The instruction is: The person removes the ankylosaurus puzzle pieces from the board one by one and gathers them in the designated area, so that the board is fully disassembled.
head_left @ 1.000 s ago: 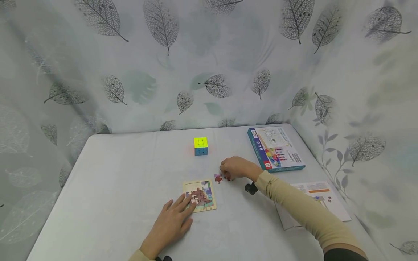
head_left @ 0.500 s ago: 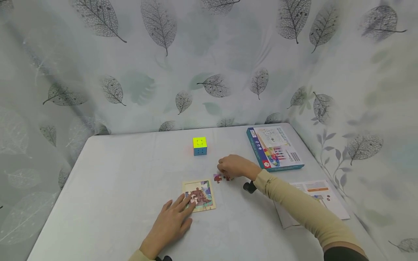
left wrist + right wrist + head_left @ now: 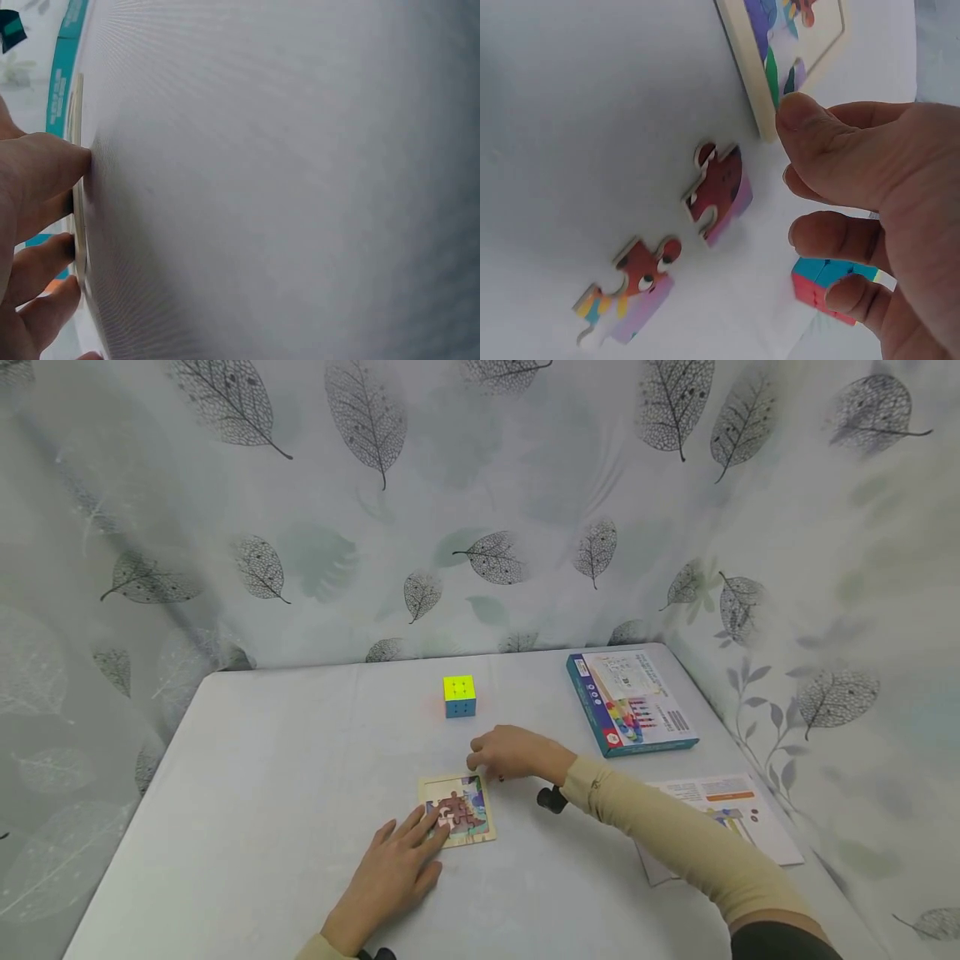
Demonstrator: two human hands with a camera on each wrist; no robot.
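In the head view, a small wooden jigsaw puzzle point(image 3: 457, 810) lies partly filled in its light frame. My left hand point(image 3: 397, 870) rests at its near left corner, fingertips spread over it; in the left wrist view the fingers touch the board's edge point(image 3: 79, 240). My right hand point(image 3: 517, 752) is just beyond its upper right corner. The right wrist view shows thumb and forefinger together, pinching a small purple and green puzzle piece point(image 3: 798, 73), mostly hidden. Below lie two loose brown and purple puzzle pieces, one point(image 3: 718, 193) nearer the frame, the other point(image 3: 634, 289) farther off.
A puzzle cube point(image 3: 460, 696) with a yellow top stands behind the jigsaw. At the back right lies a flat teal box point(image 3: 633, 702). A white printed sheet or booklet point(image 3: 768, 835) lies partly under the right forearm. Leaf-patterned cloth point(image 3: 487, 510) hangs behind the table.
My right hand has moved left and slightly nearer, from over the loose pieces to the jigsaw frame's upper right corner. The left hand has stayed put.
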